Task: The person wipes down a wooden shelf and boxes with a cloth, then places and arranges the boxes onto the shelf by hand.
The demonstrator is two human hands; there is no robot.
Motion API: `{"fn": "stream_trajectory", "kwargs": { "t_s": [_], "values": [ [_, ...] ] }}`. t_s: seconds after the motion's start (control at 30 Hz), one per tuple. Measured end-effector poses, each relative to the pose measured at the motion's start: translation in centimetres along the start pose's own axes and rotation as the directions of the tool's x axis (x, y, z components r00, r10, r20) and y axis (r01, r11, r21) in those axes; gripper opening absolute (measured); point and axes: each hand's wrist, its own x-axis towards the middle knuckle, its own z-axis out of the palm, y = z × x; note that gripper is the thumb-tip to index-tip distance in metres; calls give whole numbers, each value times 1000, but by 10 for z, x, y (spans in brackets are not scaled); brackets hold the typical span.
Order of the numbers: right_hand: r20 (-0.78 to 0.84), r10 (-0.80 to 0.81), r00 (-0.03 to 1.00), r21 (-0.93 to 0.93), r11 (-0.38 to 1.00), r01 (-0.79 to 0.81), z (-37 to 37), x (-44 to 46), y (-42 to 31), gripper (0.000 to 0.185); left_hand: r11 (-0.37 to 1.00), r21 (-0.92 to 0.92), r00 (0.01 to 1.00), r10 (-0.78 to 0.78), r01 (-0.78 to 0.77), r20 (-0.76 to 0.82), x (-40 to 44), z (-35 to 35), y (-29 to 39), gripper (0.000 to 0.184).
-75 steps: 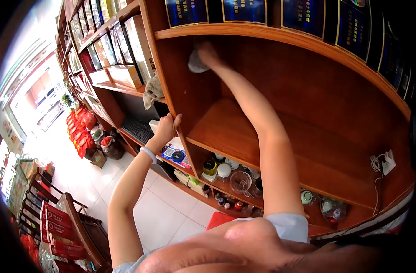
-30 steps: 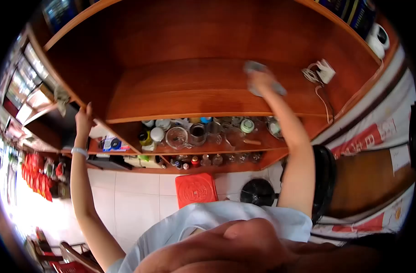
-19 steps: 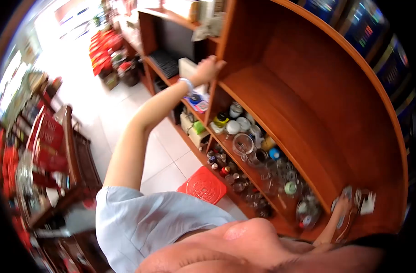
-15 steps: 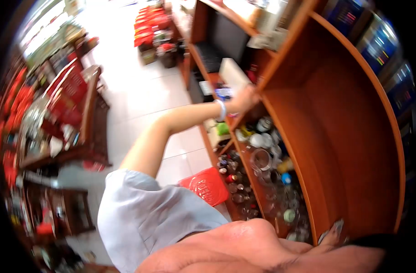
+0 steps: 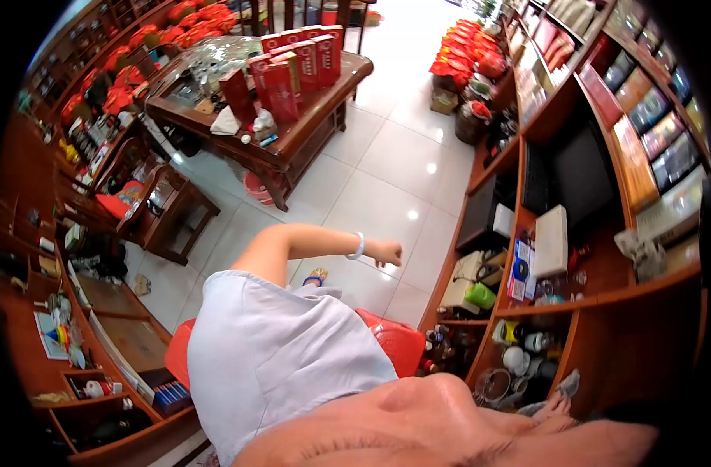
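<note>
My left hand (image 5: pixel 385 252), with a pale bracelet (image 5: pixel 356 247) at the wrist, hangs over the tiled floor. Its fingers are curled in and nothing shows in them. My right hand (image 5: pixel 556 406) is at the lower right, partly hidden by my face, and grips a grey cloth (image 5: pixel 569 383). The cloth is beside the wooden shelf unit (image 5: pixel 571 335), near a compartment of jars and glassware (image 5: pixel 517 360). Close to my body is a red plastic stool (image 5: pixel 393 336).
A wooden table (image 5: pixel 324 117) with red boxes (image 5: pixel 305 66) stands ahead on the left. On the right-hand desk are a white box (image 5: pixel 551 240) and a dark monitor (image 5: pixel 585 175). Red packages (image 5: pixel 466 54) are piled at the back. A wooden chair (image 5: pixel 168 214) stands at left.
My view has swung left. My left hand has come away from the shelf edge by the white box and is now over the floor. The right hand keeps the cloth.
</note>
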Motion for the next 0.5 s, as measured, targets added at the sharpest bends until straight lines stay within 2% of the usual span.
{"fn": "stream_trajectory", "kwargs": {
  "t_s": [0.07,0.1,0.13,0.17,0.2,0.23,0.27,0.3,0.33,0.37,0.4,0.47,0.5],
  "values": [
    [-152,-208,966,182,955,234,7,16,-65,28,997,-58,992,-56,49,-116,-15,-41,-39,31],
    [-252,-240,937,311,897,313,22,17,-97,24,995,-81,984,-71,58,-165,-26,-62,-56,32],
    [-238,-240,941,464,824,327,49,22,-125,20,991,-109,972,-104,82,-213,-36,-80,-72,32],
    [-199,-195,960,576,769,276,55,15,-172,17,985,-138,957,-139,106,-255,-45,-98,-90,32],
    [-191,-256,948,645,695,318,82,11,-208,16,982,-151,954,-147,110,-262,-54,-117,-110,32],
    [-85,-306,948,739,619,266,97,3,-250,16,972,-200,934,-180,121,-307,-59,-135,-131,33],
    [-30,-404,914,803,535,263,113,-5,-290,16,960,-248,913,-214,130,-348,-66,-155,-148,33],
    [112,-447,887,818,549,173,124,-16,-327,16,957,-257,911,-218,131,-350,-75,-175,-163,33],
    [174,-516,839,834,530,152,134,-27,-365,15,942,-325,863,-234,87,-447,-84,-195,-174,35],
    [180,-587,789,861,482,162,145,-38,-400,15,920,-391,805,-258,35,-534,-91,-214,-185,36],
    [213,-593,776,914,403,57,153,-52,-435,16,916,-400,803,-261,31,-536,-98,-236,-193,36],
    [287,-645,708,927,372,-36,157,-67,-494,19,901,-428,643,-291,-65,-709,-107,-278,-212,39],
    [287,-653,701,926,375,-30,155,-71,-521,19,917,-386,542,-274,-103,-795,-108,-300,-224,42]
  ]
}}
